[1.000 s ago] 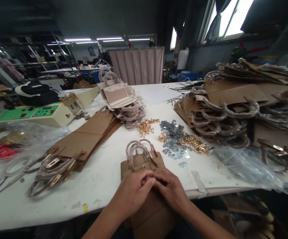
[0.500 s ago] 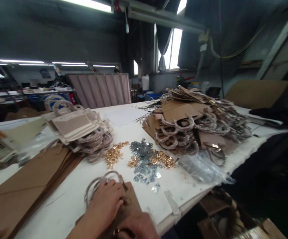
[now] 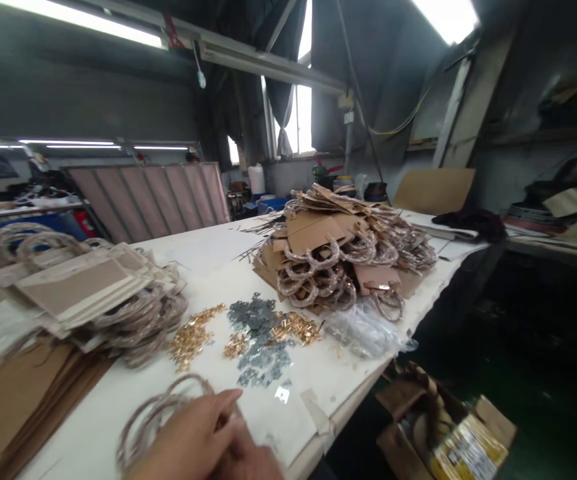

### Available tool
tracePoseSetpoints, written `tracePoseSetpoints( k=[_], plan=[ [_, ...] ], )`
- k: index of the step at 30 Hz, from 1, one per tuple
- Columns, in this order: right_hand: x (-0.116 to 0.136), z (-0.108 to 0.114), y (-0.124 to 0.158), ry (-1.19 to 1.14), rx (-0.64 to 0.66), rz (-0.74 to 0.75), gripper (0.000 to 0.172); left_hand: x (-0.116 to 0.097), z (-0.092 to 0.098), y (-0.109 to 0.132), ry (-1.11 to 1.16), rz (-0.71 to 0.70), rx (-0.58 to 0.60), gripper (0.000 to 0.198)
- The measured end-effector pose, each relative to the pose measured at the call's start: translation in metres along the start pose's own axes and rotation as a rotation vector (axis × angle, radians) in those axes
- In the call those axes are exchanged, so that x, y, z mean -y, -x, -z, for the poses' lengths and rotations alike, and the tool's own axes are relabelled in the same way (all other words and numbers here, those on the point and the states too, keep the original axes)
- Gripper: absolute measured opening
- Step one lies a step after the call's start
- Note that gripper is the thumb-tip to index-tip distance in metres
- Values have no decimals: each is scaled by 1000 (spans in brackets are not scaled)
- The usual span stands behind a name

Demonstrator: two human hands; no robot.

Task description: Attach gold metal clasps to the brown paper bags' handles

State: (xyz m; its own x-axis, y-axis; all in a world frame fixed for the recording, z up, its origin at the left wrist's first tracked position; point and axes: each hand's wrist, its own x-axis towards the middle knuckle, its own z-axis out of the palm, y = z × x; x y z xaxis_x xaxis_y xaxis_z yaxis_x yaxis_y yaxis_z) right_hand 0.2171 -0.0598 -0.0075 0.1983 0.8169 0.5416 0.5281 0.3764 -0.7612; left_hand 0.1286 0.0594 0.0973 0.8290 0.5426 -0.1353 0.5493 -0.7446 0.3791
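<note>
My left hand (image 3: 188,430) is at the bottom of the view, its fingers bent and closed over a brown bag panel, most of which the hands hide. The panel's looped, plastic-wrapped handles (image 3: 136,417) stick out to the left of this hand. Close by on the right, my right hand (image 3: 253,463) is smeared by motion and cut off by the lower edge; its fingers do not show clearly. Beyond the hands lie grey metal plates (image 3: 253,313) and gold metal pieces (image 3: 188,340) in loose heaps. One shiny plate (image 3: 282,395) lies nearer.
A large pile of brown panels with wrapped handles (image 3: 318,230) covers the far right of the white table (image 3: 178,250). Pale handled panels (image 3: 78,280) are stacked left, above brown sheets (image 3: 23,393). A plastic bag (image 3: 363,330) lies near the edge; an open carton (image 3: 403,400) stands below.
The view has swung right, so the table's things appear further left. My left hand has changed from lying over the panel to bent fingers; my right hand is now blurred beside it.
</note>
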Motion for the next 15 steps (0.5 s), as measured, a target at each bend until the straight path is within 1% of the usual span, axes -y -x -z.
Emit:
tracePoseSetpoints(
  k=[2, 4, 5, 7, 9, 12, 15],
  plan=[
    [8, -5, 7, -145, -87, -84, 14, -11, 7, 10, 177, -9, -3, 46],
    [10, -4, 12, -285, -179, -258, 13, -10, 8, 21, 323, 7, -91, 44],
    [9, -2, 13, -343, -193, -360, 16, -6, 5, 27, 308, 22, -143, 39],
    [3, 2, 13, -454, -200, -542, 25, 5, -7, 40, 167, 87, -210, 27],
    [-6, 7, 12, -514, -215, -646, 31, 13, -21, 52, -20, 162, -221, 23],
    [-17, 11, 10, -475, -218, -677, 34, 13, -37, 58, -199, 198, -207, 31],
    [-22, 15, 8, -403, -176, -681, 36, 7, -43, 52, -262, 208, -208, 38]
  ],
)
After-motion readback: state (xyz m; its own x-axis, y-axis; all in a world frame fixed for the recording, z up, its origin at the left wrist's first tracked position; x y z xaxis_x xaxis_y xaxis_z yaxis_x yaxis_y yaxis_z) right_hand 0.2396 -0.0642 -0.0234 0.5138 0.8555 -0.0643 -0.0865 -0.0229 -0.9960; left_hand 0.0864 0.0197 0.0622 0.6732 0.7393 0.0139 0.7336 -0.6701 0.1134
